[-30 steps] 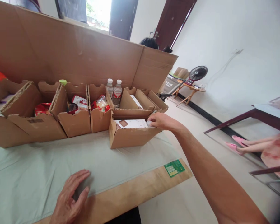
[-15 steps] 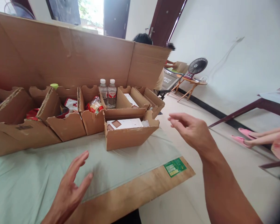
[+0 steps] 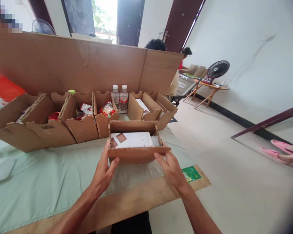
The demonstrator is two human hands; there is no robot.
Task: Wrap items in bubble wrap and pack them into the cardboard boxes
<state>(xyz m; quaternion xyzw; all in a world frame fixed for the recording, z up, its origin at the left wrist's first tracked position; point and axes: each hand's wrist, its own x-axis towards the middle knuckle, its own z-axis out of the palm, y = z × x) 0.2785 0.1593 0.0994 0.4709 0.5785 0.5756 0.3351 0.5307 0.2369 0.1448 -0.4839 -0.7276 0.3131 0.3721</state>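
Observation:
A small open cardboard box [image 3: 136, 155] is gripped at its two ends, in front of a row of similar boxes. My left hand [image 3: 106, 169] is closed on its left end, thumb on the near side. On the right end, my right hand [image 3: 169, 164] holds it the same way, fingers round the corner. Inside the box lie a white carton [image 3: 134, 139] with brown squares and a clear plastic item [image 3: 155, 141]. The box tilts toward me, and its underside is hidden.
Behind stand several cardboard bins [image 3: 84, 128] with packets, two water bottles [image 3: 123, 99] and a tall cardboard panel [image 3: 88, 61]. A green cloth [image 3: 70, 175] covers the table. Two people are beyond the panel; a fan [image 3: 217, 69] stands on a small table.
Both hands have moved inward and taken hold of the small box, which now tilts toward me and sits a little nearer. The camera view has shifted left.

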